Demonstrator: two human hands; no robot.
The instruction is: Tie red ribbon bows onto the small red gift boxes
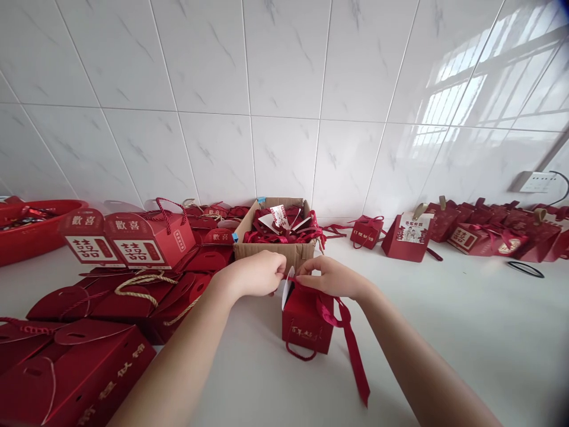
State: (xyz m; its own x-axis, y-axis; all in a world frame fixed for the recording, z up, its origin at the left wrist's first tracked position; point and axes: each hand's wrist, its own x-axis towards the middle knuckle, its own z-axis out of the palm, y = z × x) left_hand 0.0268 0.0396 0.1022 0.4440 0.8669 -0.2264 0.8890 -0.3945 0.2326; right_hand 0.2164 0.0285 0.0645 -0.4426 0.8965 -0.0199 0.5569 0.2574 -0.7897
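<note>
A small red box with gold characters stands on the white table in front of me, a red cord loop hanging at its front. Its white-lined side flap sticks up at the left. My left hand is closed beside that flap, fingers curled round a piece of red ribbon. At the top of the box, my right hand pinches the red ribbon with thumb and fingers. The ribbon's long tail trails down the right side onto the table.
Behind the hands stands a cardboard box of red ribbons. Red gift boxes crowd the left, near a red basin. More red boxes line the wall at right, with a black ring nearby.
</note>
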